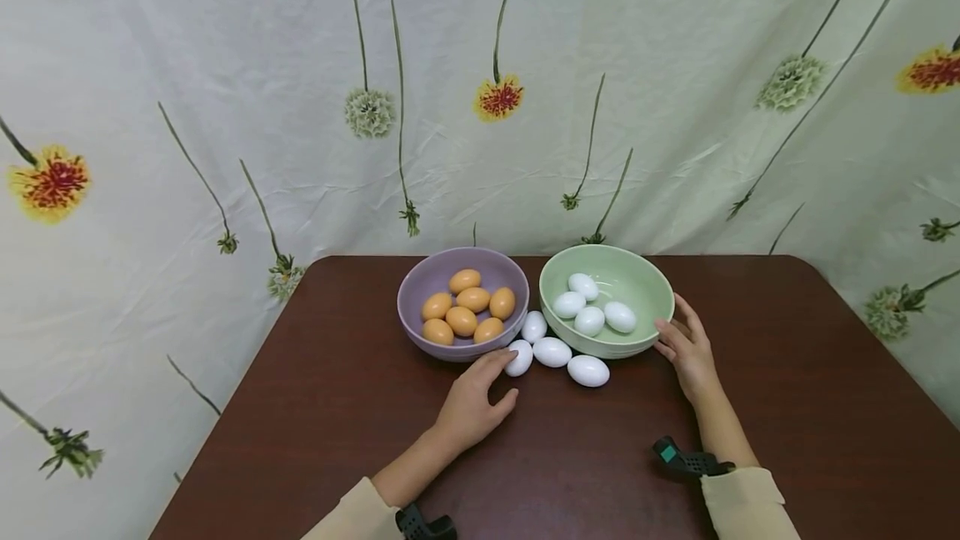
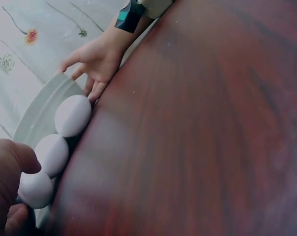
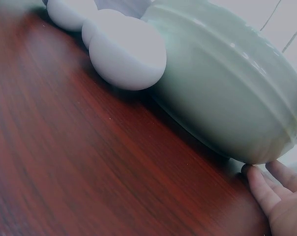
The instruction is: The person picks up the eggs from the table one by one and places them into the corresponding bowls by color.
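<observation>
My left hand point(image 1: 470, 408) reaches the white egg point(image 1: 519, 358) beside the purple bowl, fingertips touching it and thumb held apart. Several more white eggs point(image 1: 588, 371) lie on the table in front of the bowls; in the left wrist view a white egg point(image 2: 36, 189) shows just past the thumb. Against the right side of the green bowl point(image 1: 652, 286) rests my right hand point(image 1: 690, 352), its fingers spread along the outer wall. Inside that bowl sit several white eggs point(image 1: 620, 317). Several orange-brown eggs point(image 1: 461, 321) fill the purple bowl point(image 1: 410, 307).
Both bowls stand near the back edge of the dark brown table point(image 1: 570, 457). A white flower-patterned cloth point(image 1: 675, 107) hangs behind it. Dark bands sit on both wrists, including the right wristband point(image 1: 686, 461).
</observation>
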A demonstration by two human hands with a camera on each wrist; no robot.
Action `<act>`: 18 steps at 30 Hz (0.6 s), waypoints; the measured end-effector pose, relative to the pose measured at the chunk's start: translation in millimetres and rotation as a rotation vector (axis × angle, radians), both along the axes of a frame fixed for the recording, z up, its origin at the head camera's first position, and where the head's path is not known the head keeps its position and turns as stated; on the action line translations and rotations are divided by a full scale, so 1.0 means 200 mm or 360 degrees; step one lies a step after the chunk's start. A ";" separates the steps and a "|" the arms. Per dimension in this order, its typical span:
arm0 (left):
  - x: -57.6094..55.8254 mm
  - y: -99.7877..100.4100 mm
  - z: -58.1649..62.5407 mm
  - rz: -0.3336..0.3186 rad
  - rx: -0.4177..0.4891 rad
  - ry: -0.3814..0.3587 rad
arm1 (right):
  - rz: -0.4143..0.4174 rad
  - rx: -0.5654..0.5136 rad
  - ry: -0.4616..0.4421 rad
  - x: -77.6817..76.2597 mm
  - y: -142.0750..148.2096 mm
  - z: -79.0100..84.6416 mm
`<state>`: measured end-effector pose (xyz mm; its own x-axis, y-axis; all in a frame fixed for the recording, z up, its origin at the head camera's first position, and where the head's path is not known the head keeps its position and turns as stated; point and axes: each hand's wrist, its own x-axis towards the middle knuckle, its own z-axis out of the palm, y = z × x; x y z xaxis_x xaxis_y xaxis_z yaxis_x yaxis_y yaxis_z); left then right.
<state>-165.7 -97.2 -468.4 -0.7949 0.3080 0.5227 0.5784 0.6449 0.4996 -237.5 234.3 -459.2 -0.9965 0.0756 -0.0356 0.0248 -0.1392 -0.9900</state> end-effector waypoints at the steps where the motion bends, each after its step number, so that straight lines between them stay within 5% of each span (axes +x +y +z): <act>1: 0.00 0.01 0.00 0.0006 -0.0017 -0.0007 | 0.0002 0.0006 0.0002 0.00 0.00 0.00; 18: -0.09 0.11 0.00 0.0087 -0.0385 0.0014 | 0.0010 0.0009 0.0010 0.00 0.00 -0.01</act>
